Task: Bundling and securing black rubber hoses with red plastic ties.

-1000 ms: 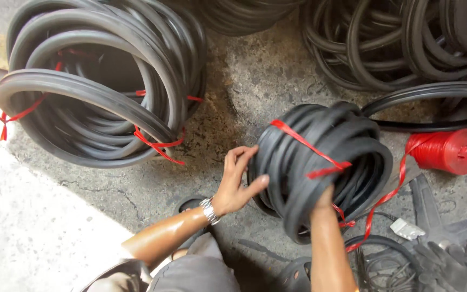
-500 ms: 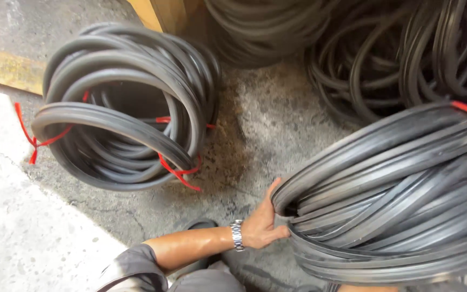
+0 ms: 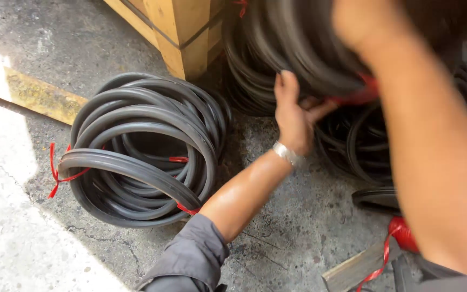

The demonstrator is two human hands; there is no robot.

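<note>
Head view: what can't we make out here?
- Right hand: blurred, cut off by the top edge; grip unreadable.
- Lifted rubber coil: motion-blurred, partly behind the right forearm.
- Left hand fingers: tips tucked into the coil.
- Red twine spool: mostly hidden by the forearm.

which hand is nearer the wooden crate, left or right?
Left. The left hand grips the lifted rubber coil just right of the wooden crate; the right hand holds that coil's top, farther right.

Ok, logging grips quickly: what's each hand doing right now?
Left hand: gripping the lifted black rubber coil near its red tie.
Right hand: mostly out of view and blurred; cannot be told.
</note>
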